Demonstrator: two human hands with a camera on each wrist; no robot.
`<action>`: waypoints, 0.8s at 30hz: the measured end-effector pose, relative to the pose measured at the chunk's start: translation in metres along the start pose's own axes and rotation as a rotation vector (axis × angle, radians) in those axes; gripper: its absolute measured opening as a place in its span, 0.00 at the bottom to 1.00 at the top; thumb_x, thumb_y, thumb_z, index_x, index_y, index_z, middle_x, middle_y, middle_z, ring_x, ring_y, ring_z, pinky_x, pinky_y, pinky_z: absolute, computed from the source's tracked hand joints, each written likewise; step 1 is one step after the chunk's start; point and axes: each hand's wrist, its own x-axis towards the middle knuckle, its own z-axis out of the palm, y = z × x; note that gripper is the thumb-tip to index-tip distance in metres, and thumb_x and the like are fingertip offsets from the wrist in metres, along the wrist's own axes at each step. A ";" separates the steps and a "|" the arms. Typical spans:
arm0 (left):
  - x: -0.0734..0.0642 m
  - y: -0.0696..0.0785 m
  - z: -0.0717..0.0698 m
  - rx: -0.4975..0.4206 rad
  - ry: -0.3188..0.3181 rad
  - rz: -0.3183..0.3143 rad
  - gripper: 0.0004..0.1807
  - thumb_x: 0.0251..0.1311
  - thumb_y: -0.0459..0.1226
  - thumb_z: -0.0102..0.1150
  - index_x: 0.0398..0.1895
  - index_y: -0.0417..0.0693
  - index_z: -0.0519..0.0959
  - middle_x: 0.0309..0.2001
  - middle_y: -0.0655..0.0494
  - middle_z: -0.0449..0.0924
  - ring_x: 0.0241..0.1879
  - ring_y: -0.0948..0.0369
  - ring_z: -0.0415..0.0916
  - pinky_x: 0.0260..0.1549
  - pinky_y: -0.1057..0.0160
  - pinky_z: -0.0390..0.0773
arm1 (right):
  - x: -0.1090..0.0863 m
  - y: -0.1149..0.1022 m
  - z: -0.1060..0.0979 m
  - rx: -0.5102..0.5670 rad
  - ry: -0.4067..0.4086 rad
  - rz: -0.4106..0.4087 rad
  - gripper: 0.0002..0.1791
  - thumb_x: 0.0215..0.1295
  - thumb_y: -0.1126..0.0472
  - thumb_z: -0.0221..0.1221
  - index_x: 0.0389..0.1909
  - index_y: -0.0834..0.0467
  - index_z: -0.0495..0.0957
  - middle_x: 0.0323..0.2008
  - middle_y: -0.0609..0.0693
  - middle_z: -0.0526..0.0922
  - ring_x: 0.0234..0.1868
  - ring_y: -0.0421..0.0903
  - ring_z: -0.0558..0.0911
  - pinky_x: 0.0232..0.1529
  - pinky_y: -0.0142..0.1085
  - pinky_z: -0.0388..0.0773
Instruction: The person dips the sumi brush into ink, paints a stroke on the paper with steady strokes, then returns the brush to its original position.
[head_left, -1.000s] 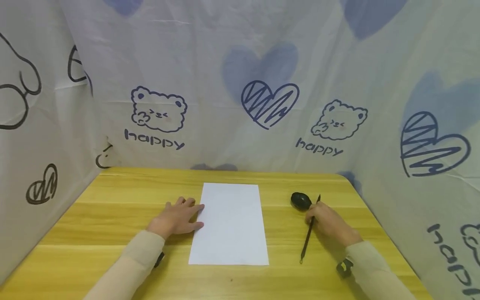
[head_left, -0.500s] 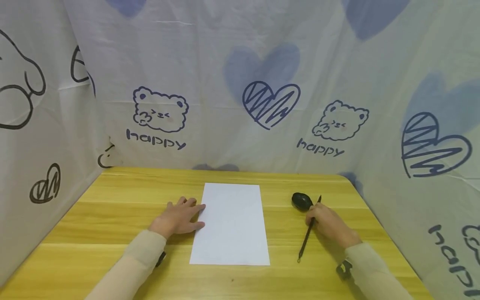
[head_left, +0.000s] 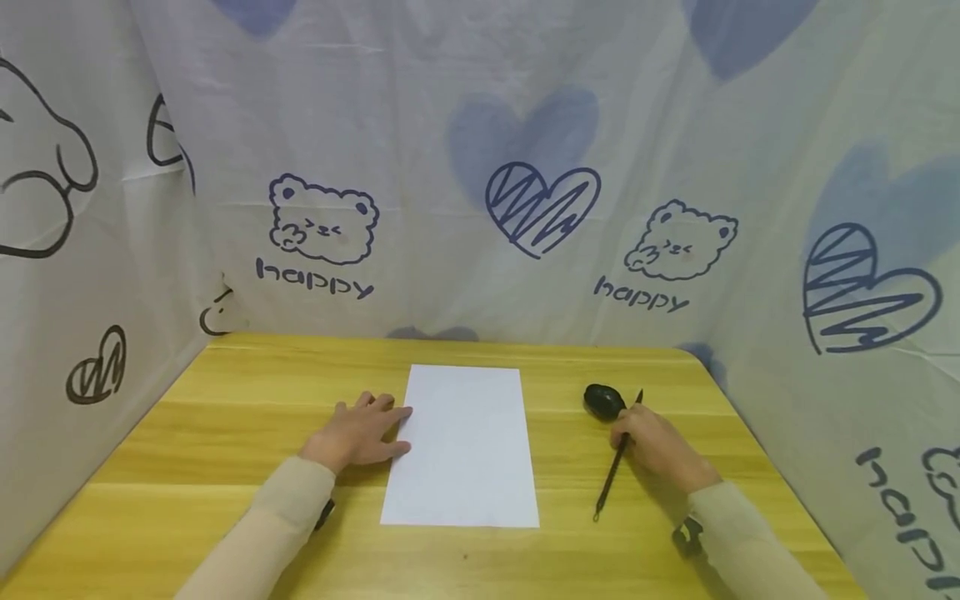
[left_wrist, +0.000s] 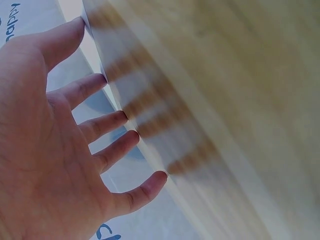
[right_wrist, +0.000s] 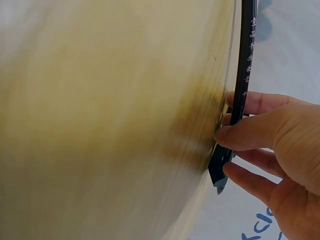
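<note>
A white sheet of paper lies on the table with its long sides running away from me. My left hand rests at its left edge, fingers spread, with the thumb and a fingertip on the paper. In the left wrist view, the fingertips press on the surface. To the right of the sheet, my right hand pinches a black writing brush around its far part, bristle end pointing away and the looped end toward me. White characters run along the brush handle in the right wrist view.
A glossy black oval object, its kind unclear, sits just beyond my right hand, close to the brush. The yellow wood-grain table is enclosed by white printed cloth at the back and both sides.
The looped near end of the brush has swung slightly left, while my right hand keeps its hold. My left hand and the paper have stayed in place; the head view has shifted a little.
</note>
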 end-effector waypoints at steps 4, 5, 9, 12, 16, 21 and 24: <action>0.000 0.001 0.000 -0.003 -0.009 0.002 0.37 0.69 0.60 0.55 0.76 0.54 0.69 0.77 0.39 0.64 0.75 0.35 0.59 0.65 0.20 0.58 | -0.001 -0.001 -0.002 0.000 -0.001 -0.008 0.19 0.48 0.81 0.69 0.23 0.50 0.86 0.27 0.45 0.84 0.32 0.46 0.80 0.38 0.42 0.83; 0.000 0.001 0.001 -0.003 -0.010 0.004 0.37 0.69 0.60 0.55 0.76 0.54 0.69 0.77 0.39 0.64 0.75 0.34 0.59 0.65 0.20 0.58 | -0.002 -0.001 -0.003 0.001 0.000 -0.012 0.19 0.48 0.81 0.69 0.23 0.50 0.86 0.27 0.45 0.84 0.32 0.46 0.80 0.38 0.42 0.83; 0.001 0.001 0.002 -0.001 -0.005 0.003 0.37 0.69 0.60 0.55 0.76 0.54 0.69 0.77 0.39 0.64 0.75 0.35 0.59 0.65 0.20 0.58 | -0.002 -0.003 -0.005 0.007 0.007 -0.017 0.18 0.49 0.81 0.69 0.23 0.51 0.85 0.27 0.46 0.84 0.31 0.46 0.79 0.37 0.41 0.82; 0.001 0.000 0.003 -0.001 -0.005 -0.004 0.37 0.69 0.61 0.56 0.76 0.55 0.69 0.77 0.40 0.64 0.75 0.35 0.60 0.65 0.20 0.58 | 0.000 -0.004 -0.007 0.011 0.002 -0.012 0.18 0.49 0.81 0.68 0.23 0.52 0.85 0.28 0.46 0.84 0.32 0.46 0.79 0.37 0.41 0.82; -0.002 0.000 0.001 -0.001 -0.005 -0.007 0.37 0.69 0.61 0.56 0.76 0.54 0.69 0.76 0.40 0.64 0.74 0.36 0.61 0.64 0.20 0.58 | 0.002 -0.004 -0.007 0.006 -0.026 -0.010 0.19 0.51 0.82 0.67 0.24 0.52 0.86 0.28 0.47 0.85 0.32 0.47 0.80 0.38 0.41 0.83; -0.003 0.003 -0.002 0.006 0.000 0.005 0.37 0.69 0.60 0.56 0.76 0.53 0.69 0.76 0.39 0.65 0.73 0.37 0.61 0.64 0.20 0.60 | 0.002 -0.006 -0.008 -0.009 -0.049 0.005 0.19 0.50 0.81 0.68 0.25 0.52 0.86 0.30 0.46 0.85 0.33 0.46 0.80 0.40 0.41 0.83; -0.001 0.004 -0.003 0.008 0.000 0.013 0.37 0.69 0.60 0.56 0.76 0.53 0.69 0.76 0.39 0.65 0.73 0.37 0.62 0.63 0.20 0.60 | 0.001 -0.007 -0.012 -0.005 -0.020 0.018 0.19 0.50 0.82 0.66 0.25 0.52 0.87 0.30 0.46 0.85 0.35 0.47 0.80 0.41 0.42 0.84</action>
